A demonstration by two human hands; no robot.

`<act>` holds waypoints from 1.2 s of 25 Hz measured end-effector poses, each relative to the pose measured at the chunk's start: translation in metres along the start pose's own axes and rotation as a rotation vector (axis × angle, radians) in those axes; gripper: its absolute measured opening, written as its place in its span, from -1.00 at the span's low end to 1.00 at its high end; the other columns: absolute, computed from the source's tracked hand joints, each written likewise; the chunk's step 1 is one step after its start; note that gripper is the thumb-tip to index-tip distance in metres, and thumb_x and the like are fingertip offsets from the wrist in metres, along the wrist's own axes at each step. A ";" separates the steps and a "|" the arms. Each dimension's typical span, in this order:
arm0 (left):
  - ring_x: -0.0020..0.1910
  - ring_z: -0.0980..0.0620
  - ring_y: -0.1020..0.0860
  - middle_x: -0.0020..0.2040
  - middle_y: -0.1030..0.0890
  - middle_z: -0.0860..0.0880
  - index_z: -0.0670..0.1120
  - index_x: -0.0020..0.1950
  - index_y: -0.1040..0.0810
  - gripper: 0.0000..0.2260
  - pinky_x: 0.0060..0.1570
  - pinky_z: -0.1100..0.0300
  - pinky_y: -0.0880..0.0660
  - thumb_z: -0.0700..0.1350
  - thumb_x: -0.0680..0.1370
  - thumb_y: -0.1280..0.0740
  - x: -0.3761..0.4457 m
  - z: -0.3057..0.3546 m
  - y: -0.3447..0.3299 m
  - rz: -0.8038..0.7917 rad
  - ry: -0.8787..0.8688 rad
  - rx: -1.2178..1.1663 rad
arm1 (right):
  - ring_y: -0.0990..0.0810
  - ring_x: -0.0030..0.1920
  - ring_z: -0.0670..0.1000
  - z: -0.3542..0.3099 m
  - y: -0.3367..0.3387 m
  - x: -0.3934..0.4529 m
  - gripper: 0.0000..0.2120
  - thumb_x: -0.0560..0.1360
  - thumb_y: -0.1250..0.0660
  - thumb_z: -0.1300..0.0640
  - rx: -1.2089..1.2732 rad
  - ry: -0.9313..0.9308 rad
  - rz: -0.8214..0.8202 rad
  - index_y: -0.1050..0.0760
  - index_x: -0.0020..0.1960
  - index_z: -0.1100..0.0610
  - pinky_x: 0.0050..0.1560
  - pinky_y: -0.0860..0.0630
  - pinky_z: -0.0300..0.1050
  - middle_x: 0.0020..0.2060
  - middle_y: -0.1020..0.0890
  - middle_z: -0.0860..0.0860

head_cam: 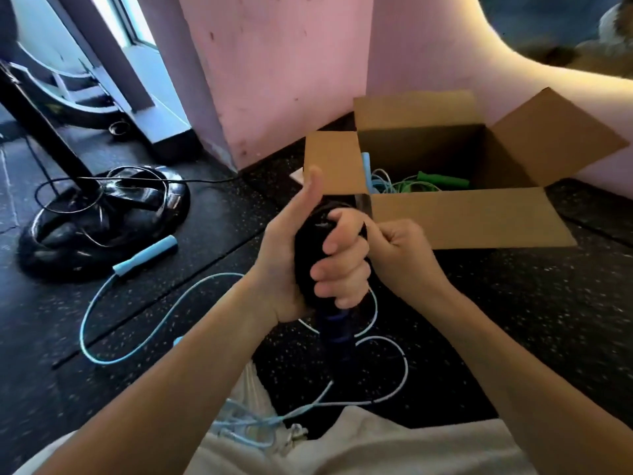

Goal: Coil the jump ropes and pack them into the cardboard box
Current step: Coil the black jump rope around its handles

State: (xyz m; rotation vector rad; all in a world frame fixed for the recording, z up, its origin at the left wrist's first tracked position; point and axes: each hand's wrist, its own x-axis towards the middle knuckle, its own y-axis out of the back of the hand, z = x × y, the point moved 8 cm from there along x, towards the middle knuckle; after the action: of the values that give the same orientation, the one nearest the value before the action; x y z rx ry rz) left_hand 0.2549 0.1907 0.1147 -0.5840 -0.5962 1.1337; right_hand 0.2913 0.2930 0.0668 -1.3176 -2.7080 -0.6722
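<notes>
My left hand (301,255) grips a coiled black jump rope (305,262) upright, thumb raised; its dark handles (337,334) hang below the fist. My right hand (400,255) is closed just right of the coil, pinching the rope near its top. Behind the hands stands an open cardboard box (455,217) holding a green jump rope (442,181) and a light blue jump rope (376,180). A second light blue jump rope (102,306) lies loose on the floor, its handle (145,257) to the left, loops running under my arms to my lap.
A black round equipment base (102,221) with a slanted pole and thin black cable sits at left. Pink walls (284,73) rise behind the box. The floor is black speckled rubber matting (548,303). My light trousers (376,443) fill the bottom edge.
</notes>
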 end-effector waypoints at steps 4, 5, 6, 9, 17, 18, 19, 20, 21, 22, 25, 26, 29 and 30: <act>-0.63 0.06 -0.30 -0.59 -0.33 0.00 -0.11 -0.41 -0.37 -0.43 -0.49 0.18 -0.29 0.30 0.58 -0.10 0.004 0.030 0.029 0.219 -0.255 -0.002 | -0.41 -0.43 0.11 0.019 -0.050 -0.013 -0.41 0.51 -0.24 -0.20 0.162 -0.149 -0.075 -0.39 -0.40 0.31 -0.34 -0.40 0.23 -0.48 -0.49 0.29; -0.62 0.07 -0.30 -0.58 -0.32 0.01 -0.10 -0.40 -0.35 -0.43 -0.49 0.20 -0.31 0.31 0.60 -0.07 0.000 0.036 0.038 0.299 -0.301 -0.014 | -0.33 -0.45 0.06 0.018 -0.051 -0.015 -0.41 0.50 -0.20 -0.24 0.114 -0.143 -0.081 -0.32 -0.44 0.24 -0.38 -0.29 0.16 -0.55 -0.41 0.17; -0.61 0.08 -0.29 -0.58 -0.31 0.03 -0.08 -0.40 -0.34 -0.43 -0.49 0.21 -0.32 0.32 0.61 -0.06 -0.006 0.043 0.048 0.390 -0.356 -0.032 | -0.30 -0.46 0.04 0.014 -0.052 -0.018 -0.45 0.51 -0.17 -0.25 0.072 -0.142 -0.107 -0.30 -0.46 0.14 -0.38 -0.25 0.12 -0.55 -0.37 0.07; -0.58 0.09 -0.27 -0.55 -0.29 0.05 -0.05 -0.37 -0.33 -0.46 -0.46 0.22 -0.33 0.32 0.61 -0.09 -0.020 0.071 0.064 0.605 -0.545 -0.067 | -0.40 -0.38 0.06 0.011 -0.058 -0.027 -0.62 0.51 -0.16 -0.10 -0.081 -0.172 -0.244 -0.42 -0.33 0.16 -0.29 -0.38 0.15 -0.43 -0.46 0.09; -0.48 -0.06 -0.43 -0.46 -0.45 -0.13 -0.16 -0.31 -0.46 -0.46 -0.37 0.04 -0.40 0.24 0.64 -0.12 -0.032 0.089 0.060 0.729 -0.629 1.191 | -0.51 -0.47 0.00 -0.054 -0.063 -0.036 -0.65 0.57 -0.28 -0.12 -0.374 0.051 -0.399 -0.47 -0.28 0.09 -0.43 -0.48 -0.03 -0.46 -0.56 -0.02; -0.45 -0.04 -0.45 -0.43 -0.48 -0.14 -0.19 -0.30 -0.46 -0.41 -0.36 0.04 -0.41 0.29 0.61 -0.11 -0.022 0.075 0.060 0.677 -0.490 1.352 | -0.53 -0.45 0.03 -0.059 -0.053 -0.032 -0.67 0.54 -0.26 -0.12 -0.440 0.107 -0.369 -0.52 -0.24 0.09 -0.40 -0.53 0.01 -0.44 -0.58 -0.01; -0.41 -0.01 -0.48 -0.41 -0.51 -0.12 -0.20 -0.29 -0.49 -0.36 -0.32 0.05 -0.44 0.35 0.59 -0.09 -0.015 0.063 0.062 0.657 -0.335 1.448 | -0.54 -0.44 0.04 -0.066 -0.041 -0.027 -0.69 0.49 -0.24 -0.13 -0.521 0.177 -0.333 -0.57 -0.20 0.09 -0.38 -0.56 0.03 -0.44 -0.59 -0.02; -0.40 0.03 -0.51 -0.41 -0.54 -0.08 -0.17 -0.31 -0.51 -0.32 -0.29 0.05 -0.45 0.40 0.55 -0.04 -0.010 0.053 0.066 0.664 -0.193 1.474 | -0.54 -0.45 0.03 -0.073 -0.032 -0.024 -0.68 0.44 -0.23 -0.14 -0.606 0.249 -0.315 -0.60 -0.19 0.08 -0.39 -0.57 0.02 -0.45 -0.59 -0.03; -0.41 0.07 -0.52 -0.43 -0.55 -0.03 -0.12 -0.36 -0.52 -0.29 -0.28 0.07 -0.45 0.45 0.51 0.02 -0.006 0.044 0.070 0.671 -0.058 1.456 | -0.53 -0.47 -0.02 -0.078 -0.024 -0.022 -0.67 0.41 -0.24 -0.15 -0.674 0.307 -0.316 -0.63 -0.21 0.07 -0.40 -0.57 -0.01 -0.46 -0.59 -0.06; -0.45 0.10 -0.52 -0.46 -0.54 -0.01 -0.09 -0.42 -0.50 -0.25 -0.30 0.12 -0.43 0.49 0.49 0.09 -0.004 0.035 0.070 0.663 0.071 1.418 | -0.52 -0.48 -0.08 -0.082 -0.018 -0.021 -0.67 0.39 -0.26 -0.17 -0.721 0.357 -0.329 -0.64 -0.23 0.06 -0.42 -0.56 -0.05 -0.48 -0.58 -0.09; -0.51 0.02 -0.49 -0.50 -0.52 -0.05 -0.11 -0.46 -0.48 -0.24 -0.34 0.21 -0.44 0.48 0.47 0.13 -0.007 0.017 0.069 0.531 0.405 1.220 | -0.48 -0.51 -0.10 -0.091 -0.003 -0.021 -0.73 0.41 -0.32 -0.11 -0.674 0.460 -0.398 -0.57 -0.35 0.03 -0.46 -0.45 -0.20 -0.54 -0.52 -0.11; -0.52 -0.02 -0.46 -0.50 -0.49 -0.07 -0.14 -0.39 -0.50 -0.25 -0.38 0.19 -0.43 0.46 0.51 0.07 -0.014 0.009 0.067 0.442 0.507 1.095 | -0.49 -0.49 -0.07 -0.091 0.006 -0.019 -0.75 0.43 -0.33 -0.07 -0.627 0.465 -0.404 -0.55 -0.36 0.02 -0.45 -0.41 -0.23 -0.53 -0.51 -0.10; -0.59 0.02 -0.35 -0.55 -0.38 -0.03 -0.22 -0.22 -0.56 -0.48 -0.44 0.19 -0.38 0.25 0.57 -0.24 -0.028 -0.006 0.039 0.037 0.534 0.569 | -0.47 -0.42 -0.01 -0.084 0.042 -0.008 -0.70 0.53 -0.31 -0.02 -0.307 0.343 -0.398 -0.54 -0.32 0.10 -0.36 -0.35 -0.14 -0.46 -0.50 -0.04; -0.60 0.04 -0.32 -0.55 -0.36 -0.01 -0.23 -0.13 -0.60 -0.59 -0.46 0.21 -0.36 0.13 0.57 -0.28 -0.028 -0.002 0.024 -0.098 0.443 0.370 | -0.46 -0.39 0.00 -0.082 0.047 -0.007 -0.66 0.58 -0.25 -0.01 -0.157 0.298 -0.391 -0.54 -0.28 0.16 -0.32 -0.36 -0.12 -0.42 -0.50 -0.01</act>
State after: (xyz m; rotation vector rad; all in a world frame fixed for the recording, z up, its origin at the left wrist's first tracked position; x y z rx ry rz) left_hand 0.2318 0.1720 0.0926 -0.4581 -0.0292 0.9506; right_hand 0.3206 0.2804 0.1558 -0.6372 -2.7188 -1.0370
